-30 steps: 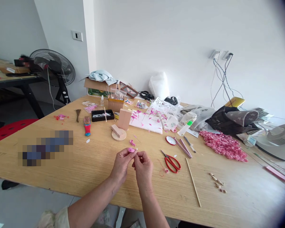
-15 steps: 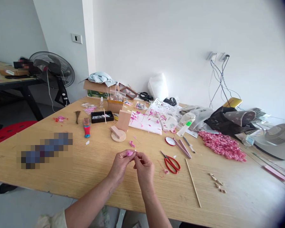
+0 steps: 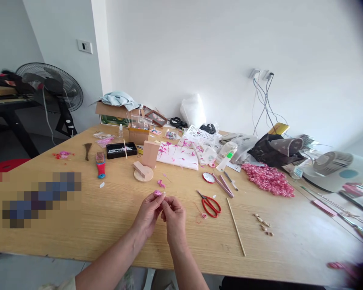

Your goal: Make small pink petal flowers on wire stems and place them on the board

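Note:
My left hand point(image 3: 147, 214) is closed, its thumb and fingers pinching a small pink petal-like piece point(image 3: 157, 193) that sticks up past the fingertips. Beside it, my right hand point(image 3: 174, 217) makes a pinch with its fingertips touching those of the left; whatever lies between them is hidden or too small to name. A tiny whitish spot shows at the joined fingertips. Just beyond the hands, another curled pink piece point(image 3: 161, 183) rests on the tabletop. To the right lie red-handled scissors point(image 3: 211, 207) and a small spool of pinkish thread point(image 3: 203, 215).
A round wooden disc point(image 3: 148, 177), a red-and-blue brush point(image 3: 101, 165) and a black tray point(image 3: 121, 156) stand to the left. Rightward are tweezers point(image 3: 224, 186), a thin wooden stick point(image 3: 236, 229) and a heap of pink pieces point(image 3: 268, 179). A white cloth point(image 3: 181, 160) with pink flowers lies behind.
The camera view has swung right, so the whole scene appears further left. Both hands stay together, with the pink piece still held in the left and turned slightly.

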`<state>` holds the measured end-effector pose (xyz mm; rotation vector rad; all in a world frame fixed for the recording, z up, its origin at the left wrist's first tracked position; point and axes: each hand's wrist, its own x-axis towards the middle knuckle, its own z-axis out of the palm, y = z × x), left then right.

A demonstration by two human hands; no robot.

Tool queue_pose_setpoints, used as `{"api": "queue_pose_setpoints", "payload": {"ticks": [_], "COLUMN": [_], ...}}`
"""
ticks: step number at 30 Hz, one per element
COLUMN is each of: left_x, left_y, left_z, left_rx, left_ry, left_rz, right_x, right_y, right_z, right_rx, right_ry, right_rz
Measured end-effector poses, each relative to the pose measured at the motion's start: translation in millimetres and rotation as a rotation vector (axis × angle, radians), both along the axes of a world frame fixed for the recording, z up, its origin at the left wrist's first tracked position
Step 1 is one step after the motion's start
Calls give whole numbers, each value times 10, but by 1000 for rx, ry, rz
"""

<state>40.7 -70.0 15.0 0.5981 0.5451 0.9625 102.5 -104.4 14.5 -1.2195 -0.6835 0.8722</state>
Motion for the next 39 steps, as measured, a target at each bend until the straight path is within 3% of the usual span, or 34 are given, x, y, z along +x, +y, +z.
{"api": "queue_pose_setpoints", "payload": {"ticks": [6,14,26,39], "left_x": [34,93,129,140], "left_y": [-49,-85,-144,-125], "left_z": [-35,-75,-103,-123], "left_rx": [-13,71,129,66], "left_ry": [-7,61,102,104], "left_rz": [-5,131,92,116], "right_x": [17,70,123,149], "right_y": [-17,-38,-67,-77], "right_z": [-33,-104,-190,-208], "right_rx": [13,-18,-16,-45], "right_ry": [-2,-231,-388,-458], "right_rz": [-57,-105,-144,-146]}}
